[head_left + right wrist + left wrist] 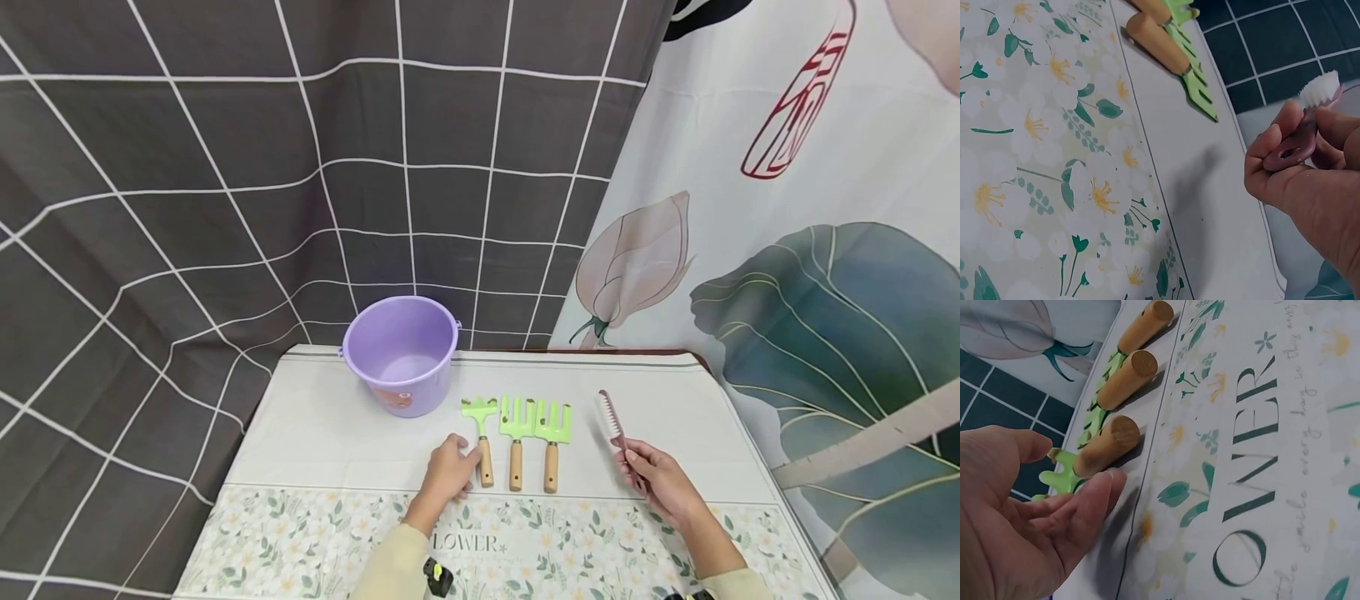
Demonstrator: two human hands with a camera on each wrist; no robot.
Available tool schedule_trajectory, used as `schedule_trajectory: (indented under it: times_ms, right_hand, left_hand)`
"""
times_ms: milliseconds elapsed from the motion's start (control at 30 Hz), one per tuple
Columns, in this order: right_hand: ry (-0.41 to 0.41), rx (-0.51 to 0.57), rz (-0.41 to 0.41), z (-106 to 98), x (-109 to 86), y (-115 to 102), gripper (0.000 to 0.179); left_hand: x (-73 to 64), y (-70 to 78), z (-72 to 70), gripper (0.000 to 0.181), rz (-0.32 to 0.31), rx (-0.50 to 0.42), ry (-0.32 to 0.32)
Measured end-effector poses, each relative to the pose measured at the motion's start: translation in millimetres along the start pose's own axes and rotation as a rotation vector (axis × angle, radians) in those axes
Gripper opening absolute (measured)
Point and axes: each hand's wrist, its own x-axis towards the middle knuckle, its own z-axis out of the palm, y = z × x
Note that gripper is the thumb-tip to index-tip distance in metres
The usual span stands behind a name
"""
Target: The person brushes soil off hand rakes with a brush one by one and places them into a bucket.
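A dark gray curtain (450, 200) with a white grid fills the back and left of the room, and beside it on the right hangs a white curtain (705, 117) printed with large pink buds and blue-green leaves. Below them stands a counter (300, 442), plain white toward the back and patterned with white flowers and green sprigs along the front. A purple bucket (423, 387) stands upright near the back edge, left of center, open at the top. Two hands reach in from the front, in pale yellow sleeves (390, 567). The left hand (450, 469) is open, its fingers loosely bent beside the handle of a small green rake (484, 450); whether they touch it is hard to tell. To the right of the rake lie two green forks, a middle fork (517, 450) and a right fork (552, 450), all three with wooden handles toward the person and tines toward the back. The right hand (660, 479), farther right, pinches the handle of a mauve brush (615, 423), holding it above the counter, white bristles facing left.
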Motion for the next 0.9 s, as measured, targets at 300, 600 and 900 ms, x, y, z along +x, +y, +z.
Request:
schedule_trajectory:
  times_ms: [300,600,900]
  right_hand:
    - [0.064,-0.003,0.022,2,-0.3,-2,0.047]
    - [0.046,-0.012,0.011,2,-1.9,0,0.047]
    - [0.055,-0.019,0.037,1,-1.8,-1,0.047]
  left_hand:
    - [2.6,-1.1,12.9,0.041,-0.070,-0.049,0.015]
    - [7.4,7.2,18.3,0.049,-0.069,0.179,0.056]
    - [11.0,11.1,23.5,0.040,-0.021,0.320,0.089]
